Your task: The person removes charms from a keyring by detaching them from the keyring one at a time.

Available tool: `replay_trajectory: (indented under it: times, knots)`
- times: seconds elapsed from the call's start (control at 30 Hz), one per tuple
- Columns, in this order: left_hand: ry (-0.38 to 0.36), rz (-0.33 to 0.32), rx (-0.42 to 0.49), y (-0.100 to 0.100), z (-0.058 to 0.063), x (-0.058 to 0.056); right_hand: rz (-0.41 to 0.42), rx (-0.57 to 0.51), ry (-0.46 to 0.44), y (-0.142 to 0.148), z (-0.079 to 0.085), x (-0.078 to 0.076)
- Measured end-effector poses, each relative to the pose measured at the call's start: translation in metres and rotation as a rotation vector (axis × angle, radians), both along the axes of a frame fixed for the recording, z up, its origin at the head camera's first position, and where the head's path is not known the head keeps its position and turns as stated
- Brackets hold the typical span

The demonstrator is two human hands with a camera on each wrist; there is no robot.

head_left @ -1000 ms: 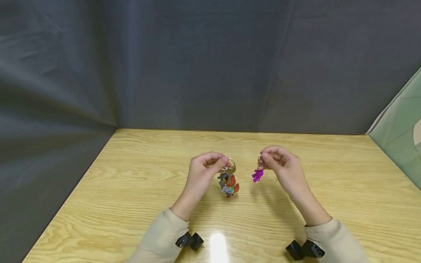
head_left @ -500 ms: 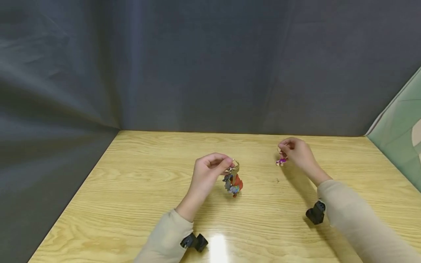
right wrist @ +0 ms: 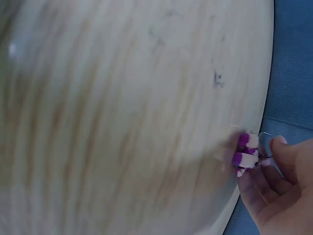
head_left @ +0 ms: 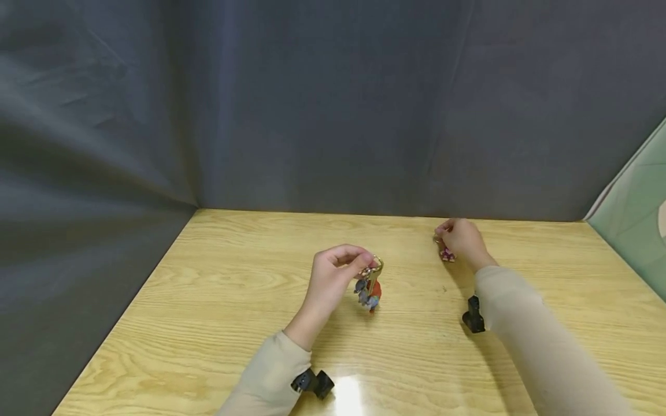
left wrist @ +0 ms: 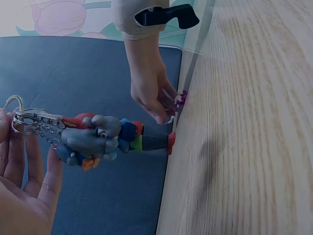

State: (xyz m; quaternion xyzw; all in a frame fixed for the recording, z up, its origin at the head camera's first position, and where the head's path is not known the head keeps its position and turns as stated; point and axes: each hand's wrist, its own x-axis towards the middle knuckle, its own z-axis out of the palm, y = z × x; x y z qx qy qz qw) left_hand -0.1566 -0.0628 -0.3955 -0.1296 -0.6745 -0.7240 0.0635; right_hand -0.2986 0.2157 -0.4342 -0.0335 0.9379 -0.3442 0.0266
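Observation:
My left hand [head_left: 333,274] pinches a gold key ring [head_left: 378,264] between thumb and fingers, held over the middle of the table. Small figurines dangle from it, one grey [left wrist: 90,139] and one red [head_left: 376,289], along with a gold key [head_left: 372,283]. Farther back and to the right, my right hand [head_left: 465,241] pinches the thin ring of a purple keychain figure [head_left: 448,255]. In the right wrist view this purple and pale figure [right wrist: 248,151] hangs from the fingertips, close over the tabletop.
The wooden table [head_left: 234,323] meets a dark cloth wall [head_left: 322,115] at the back and left. A green patterned panel [head_left: 632,202] stands at the right. Small dark marks [right wrist: 218,79] show on the tabletop.
My right hand has carried the purple keychain figure away from the left hand, to the right, toward the back of the table and down. The left hand has barely shifted.

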Motion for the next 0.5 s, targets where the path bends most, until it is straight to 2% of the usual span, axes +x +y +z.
replay_trajectory:
  times: [0.3,0.5]
  knots:
    - [0.060,0.016,-0.083,-0.0039,-0.0011,-0.0021,-0.011,0.125,-0.032,-0.0022,0.0030,-0.0020]
    - [0.071,0.008,-0.061,-0.0033,-0.0017,-0.0024,0.006,0.104,-0.034,-0.0012,0.0077,0.0028]
